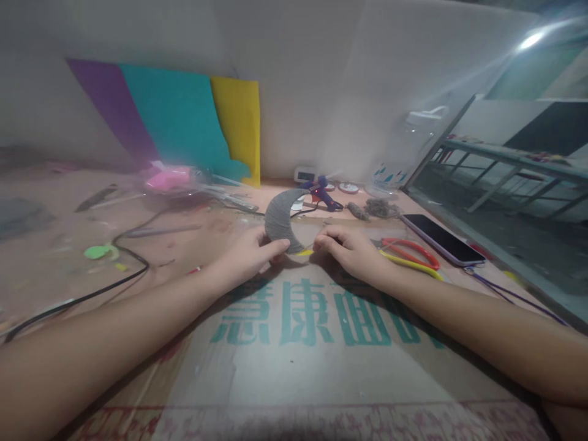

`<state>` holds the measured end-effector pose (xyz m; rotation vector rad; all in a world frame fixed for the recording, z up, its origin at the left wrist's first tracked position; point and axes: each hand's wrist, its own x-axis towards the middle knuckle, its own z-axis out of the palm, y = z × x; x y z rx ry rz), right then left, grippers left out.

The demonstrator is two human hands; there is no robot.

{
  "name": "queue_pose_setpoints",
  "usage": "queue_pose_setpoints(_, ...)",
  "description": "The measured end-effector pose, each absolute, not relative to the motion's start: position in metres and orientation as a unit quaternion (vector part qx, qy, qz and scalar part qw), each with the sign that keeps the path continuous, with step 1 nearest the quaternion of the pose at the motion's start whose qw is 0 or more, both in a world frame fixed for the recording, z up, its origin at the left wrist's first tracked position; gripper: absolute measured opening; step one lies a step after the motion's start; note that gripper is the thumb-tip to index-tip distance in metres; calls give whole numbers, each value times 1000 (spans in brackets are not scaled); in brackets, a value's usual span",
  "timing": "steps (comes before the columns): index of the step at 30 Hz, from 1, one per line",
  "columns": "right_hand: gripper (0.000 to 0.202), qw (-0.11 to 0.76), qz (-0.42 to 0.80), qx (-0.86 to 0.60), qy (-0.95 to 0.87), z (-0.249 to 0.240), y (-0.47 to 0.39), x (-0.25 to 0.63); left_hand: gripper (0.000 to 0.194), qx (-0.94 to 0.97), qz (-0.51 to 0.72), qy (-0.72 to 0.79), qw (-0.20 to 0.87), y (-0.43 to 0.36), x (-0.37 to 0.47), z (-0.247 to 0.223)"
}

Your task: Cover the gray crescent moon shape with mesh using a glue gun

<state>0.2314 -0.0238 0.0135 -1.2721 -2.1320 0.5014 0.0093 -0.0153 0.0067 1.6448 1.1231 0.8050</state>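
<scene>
A crescent moon shape (278,219) wrapped in grey yarn stands upright over the printed cardboard. My left hand (257,252) is closed on its lower left side, thumb across the front. A bare yellow tip (305,252) shows at the lower end of the crescent, pointing towards my right hand (342,248). The right thumb and fingers are pinched together beside that tip; whatever they hold is too small to make out. Just right of this hand lie scissors or pliers with one red and one yellow handle (413,257), partly hidden by the hand.
Behind the crescent sits a blue glue gun (325,195) with a dark cord. Grey yarn bundles (379,208), a phone (441,237) and a clear plastic jug (397,156) are at the right. Purple, teal and yellow sheets (179,116) lean at the back. A black cable (133,272) crosses the left.
</scene>
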Motion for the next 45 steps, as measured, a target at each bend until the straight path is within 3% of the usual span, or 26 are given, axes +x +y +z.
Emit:
queue_pose_setpoints(10,29,309,217,-495,-783,9,-23,231,26,708,318,411,478,-11,6,5)
queue_pose_setpoints(17,24,334,257,-459,-782,12,-30,226,31,691,257,371,565,-10,1,2)
queue_pose_setpoints(27,23,338,309,-440,-772,10,-31,227,34,678,270,379,569,-6,-1,-5)
queue_pose_setpoints(35,18,452,229,-438,-742,14,-33,230,29,612,343,373,607,-7,2,-9)
queue_pose_setpoints(40,26,358,217,-463,-781,16,-35,228,33,621,360,373,589,-5,2,-11)
queue_pose_setpoints(45,18,355,203,-446,-796,15,-38,224,39,651,334,410,545,-12,3,-2)
